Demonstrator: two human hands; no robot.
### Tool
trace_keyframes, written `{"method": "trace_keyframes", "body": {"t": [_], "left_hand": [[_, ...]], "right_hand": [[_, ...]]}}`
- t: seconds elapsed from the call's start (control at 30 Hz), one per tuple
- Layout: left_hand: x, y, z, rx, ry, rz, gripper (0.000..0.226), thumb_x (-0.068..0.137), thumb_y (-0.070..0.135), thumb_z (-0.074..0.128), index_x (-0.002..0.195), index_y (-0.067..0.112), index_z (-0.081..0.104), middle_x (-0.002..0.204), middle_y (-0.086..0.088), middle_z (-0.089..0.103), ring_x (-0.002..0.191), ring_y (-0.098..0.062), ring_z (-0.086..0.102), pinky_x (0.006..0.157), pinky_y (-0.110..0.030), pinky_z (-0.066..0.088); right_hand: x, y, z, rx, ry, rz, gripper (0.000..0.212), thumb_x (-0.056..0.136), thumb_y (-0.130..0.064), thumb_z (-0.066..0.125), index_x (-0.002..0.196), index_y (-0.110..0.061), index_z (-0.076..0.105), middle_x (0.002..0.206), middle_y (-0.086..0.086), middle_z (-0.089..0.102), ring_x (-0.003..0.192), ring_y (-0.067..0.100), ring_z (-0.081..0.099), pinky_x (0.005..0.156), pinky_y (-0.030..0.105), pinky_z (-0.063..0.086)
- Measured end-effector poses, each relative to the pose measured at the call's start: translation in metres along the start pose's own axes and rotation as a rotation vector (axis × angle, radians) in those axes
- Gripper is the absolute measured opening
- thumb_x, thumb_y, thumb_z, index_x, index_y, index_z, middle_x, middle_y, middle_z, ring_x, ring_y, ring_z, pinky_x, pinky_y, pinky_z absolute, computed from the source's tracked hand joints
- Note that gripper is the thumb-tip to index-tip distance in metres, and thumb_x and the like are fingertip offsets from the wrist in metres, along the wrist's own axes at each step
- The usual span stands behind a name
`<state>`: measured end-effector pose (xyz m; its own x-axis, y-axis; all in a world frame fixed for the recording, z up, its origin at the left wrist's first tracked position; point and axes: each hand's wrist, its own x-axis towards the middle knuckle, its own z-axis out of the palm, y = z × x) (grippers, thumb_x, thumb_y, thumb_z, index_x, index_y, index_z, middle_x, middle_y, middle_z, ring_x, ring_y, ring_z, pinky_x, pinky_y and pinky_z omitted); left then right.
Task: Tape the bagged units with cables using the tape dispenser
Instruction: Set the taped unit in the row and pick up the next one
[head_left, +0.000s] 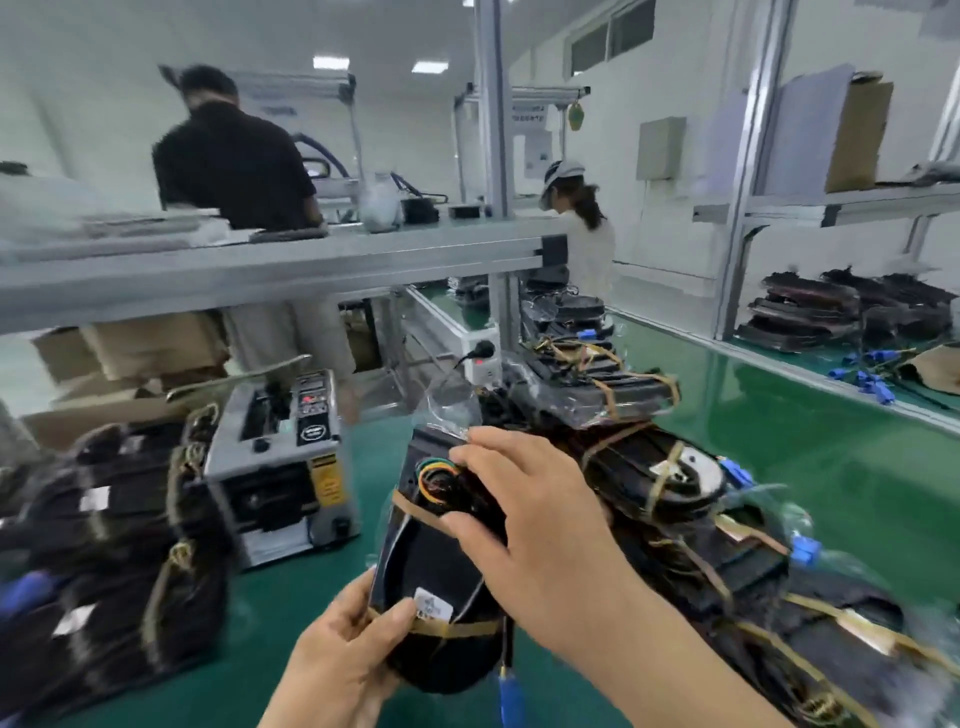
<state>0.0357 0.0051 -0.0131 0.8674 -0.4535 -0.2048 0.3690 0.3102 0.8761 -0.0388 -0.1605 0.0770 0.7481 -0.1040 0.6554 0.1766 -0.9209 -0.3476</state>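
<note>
The bagged unit (441, 561) is held over the near edge of the bench (779, 426). Its lower end is gripped by the left hand (343, 654), thumb on a brown tape strip (457, 630). Its upper part is clasped by the right hand (540, 525), fingers curled round it, thumb pressed beside the coiled cables (439, 480). Two strips are on, so taping looks nearly done. Next, either a further strip is fetched from the tape dispenser (280, 457) towards the left edge, or the unit is laid on the taped pile (701, 545) at the right.

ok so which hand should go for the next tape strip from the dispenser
Probably the left hand: the tape dispenser sits on its side of the bagged unit, while the right hand holds the coiled cable against it and would have to cross over.
</note>
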Motion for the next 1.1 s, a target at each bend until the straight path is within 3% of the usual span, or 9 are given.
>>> {"method": "trace_keyframes", "body": {"t": [0.13,0.23,0.3,0.4,0.5,0.63,0.83,0.93,1.1], "left_hand": [[-0.013,0.016,-0.049,-0.074,0.122,0.062,0.062,0.066,0.001,0.067,0.128,0.001,0.059,0.114,-0.031,0.067,0.099,-0.042,0.067,0.09,-0.05,0.053],[-0.021,0.022,-0.075,-0.143,0.137,0.072,0.057,0.071,-0.002,0.064,0.128,0.002,0.059,0.115,-0.03,0.068,0.104,-0.045,0.067,0.085,-0.051,0.057],[-0.023,0.024,-0.087,-0.193,0.147,0.072,0.057,0.071,-0.004,0.062,0.128,0.0,0.059,0.115,-0.031,0.067,0.105,-0.047,0.066,0.079,-0.05,0.06],[-0.023,0.026,-0.095,-0.254,0.149,0.073,0.059,0.071,-0.006,0.059,0.13,-0.003,0.057,0.118,-0.034,0.065,0.117,-0.05,0.057,0.1,-0.056,0.045],[-0.021,0.028,-0.097,-0.306,0.13,0.065,0.057,0.071,-0.007,0.056,0.129,-0.004,0.056,0.121,-0.035,0.063,0.122,-0.052,0.053,0.1,-0.058,0.041],[-0.017,0.024,-0.096,-0.292,0.088,0.037,0.058,0.072,-0.01,0.055,0.129,-0.004,0.056,0.121,-0.035,0.063,0.122,-0.052,0.053,0.099,-0.055,0.045],[-0.014,0.027,-0.11,0.091,0.129,0.113,0.067,0.061,-0.01,0.087,0.122,0.002,0.063,0.109,-0.017,0.074,0.103,-0.029,0.071,0.098,-0.042,0.05],[-0.012,0.047,-0.125,0.218,0.187,0.226,0.076,0.057,-0.023,0.077,0.12,0.016,0.064,0.112,-0.001,0.075,0.105,-0.014,0.07,0.082,-0.023,0.058],[-0.022,0.098,-0.125,0.351,0.072,0.509,0.063,0.081,-0.014,0.064,0.127,0.029,0.064,0.13,0.002,0.066,0.125,-0.012,0.058,0.103,-0.037,0.044]], "right_hand": [[0.016,-0.029,0.047,0.115,-0.068,-0.115,0.053,0.078,-0.019,0.084,0.127,-0.009,0.066,0.136,0.006,0.06,0.128,0.027,0.056,0.107,0.049,0.045],[0.022,-0.045,0.072,0.288,-0.051,-0.105,0.088,0.076,-0.023,0.087,0.15,-0.024,0.04,0.159,-0.004,0.032,0.149,0.014,0.027,0.119,0.043,0.029],[0.023,-0.052,0.083,0.418,-0.032,-0.004,0.121,0.067,-0.029,0.092,0.153,-0.049,0.01,0.164,-0.021,0.01,0.151,-0.001,0.009,0.12,0.031,0.016],[0.019,-0.056,0.098,0.73,-0.062,0.327,0.139,0.054,-0.033,0.098,0.14,-0.073,-0.004,0.152,-0.044,0.01,0.141,-0.019,0.012,0.115,0.023,0.016],[0.015,-0.052,0.114,1.109,-0.267,0.483,0.133,0.043,-0.029,0.102,0.141,-0.063,0.019,0.147,-0.035,0.036,0.128,-0.021,0.038,0.108,0.021,0.037],[0.014,-0.046,0.123,1.236,-0.414,0.368,0.092,0.049,-0.021,0.093,0.133,-0.018,0.056,0.117,0.0,0.074,0.109,0.013,0.07,0.083,0.02,0.055],[0.009,-0.041,0.122,1.141,-0.384,0.333,0.052,0.054,-0.019,0.085,0.103,-0.034,0.074,0.102,-0.001,0.078,0.094,0.011,0.074,0.076,0.017,0.054],[0.004,-0.036,0.123,1.083,-0.427,0.317,0.054,0.056,-0.02,0.084,0.106,-0.036,0.073,0.104,-0.005,0.078,0.096,0.008,0.073,0.077,0.015,0.053],[0.002,-0.028,0.123,1.061,-0.468,0.318,0.061,0.056,-0.021,0.086,0.115,-0.025,0.072,0.109,-0.003,0.077,0.101,0.008,0.072,0.081,0.015,0.052]]}}
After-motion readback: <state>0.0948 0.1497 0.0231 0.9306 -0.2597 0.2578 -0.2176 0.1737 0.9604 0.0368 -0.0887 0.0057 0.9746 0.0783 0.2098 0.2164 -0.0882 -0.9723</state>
